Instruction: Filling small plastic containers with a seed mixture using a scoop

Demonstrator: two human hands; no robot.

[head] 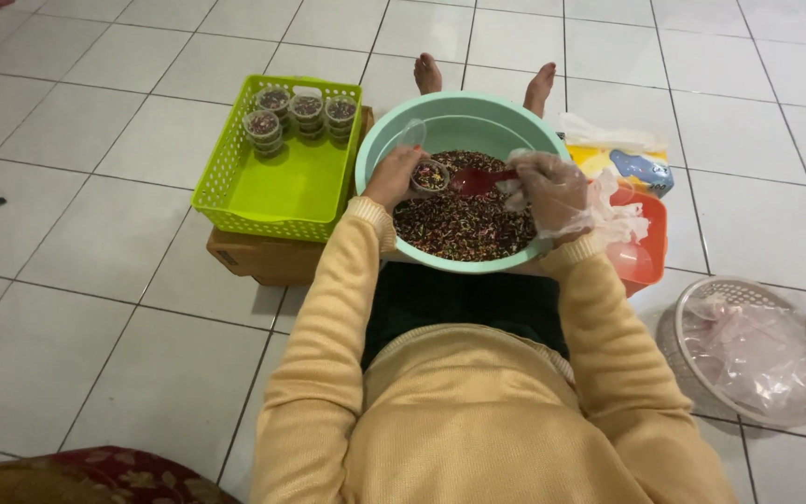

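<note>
I am pinching a small clear cup (pixel 429 175) in my left hand (pixel 394 175) over the teal basin (pixel 459 126) — light, thin, crushable, so gripping its rim; my gloved right hand (pixel 552 191) is clamping the red spoon (pixel 479 179) — stiff, slippery.
</note>
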